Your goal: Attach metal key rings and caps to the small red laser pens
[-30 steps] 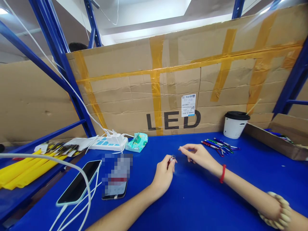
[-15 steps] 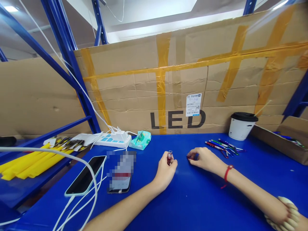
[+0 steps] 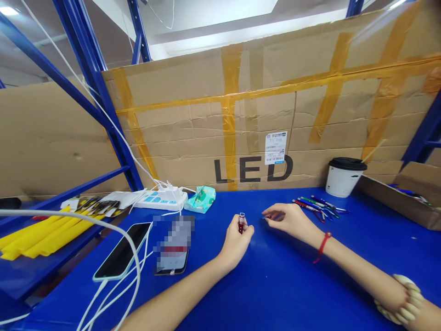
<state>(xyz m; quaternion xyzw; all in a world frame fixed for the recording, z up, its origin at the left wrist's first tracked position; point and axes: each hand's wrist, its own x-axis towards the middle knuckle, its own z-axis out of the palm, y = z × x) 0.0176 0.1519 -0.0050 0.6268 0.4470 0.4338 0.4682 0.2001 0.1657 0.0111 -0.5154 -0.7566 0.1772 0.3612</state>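
Note:
My left hand (image 3: 237, 240) is closed around a dark red pen barrel (image 3: 241, 224), which stands roughly upright with a silvery end at the top. Opposite it, my right hand (image 3: 287, 220) pinches a small dark red pen part (image 3: 268, 217) with a thin tip pointing left. The fingers hide most of that part. A gap of blue tabletop (image 3: 275, 294) separates the two hands. Just behind my right hand lie several pens (image 3: 322, 208) in red, green and blue.
A white cup (image 3: 342, 179) with a black lid and a cardboard box (image 3: 403, 197) holding pens stand at the right. To the left are two phones, one black-screened (image 3: 122, 253), white cables, a power strip (image 3: 161, 198), a green packet (image 3: 203, 200) and yellow strips (image 3: 44, 232).
My right hand has shifted slightly left and up, and the tip of its part now points toward my left hand. My left hand keeps its hold on the barrel, almost still.

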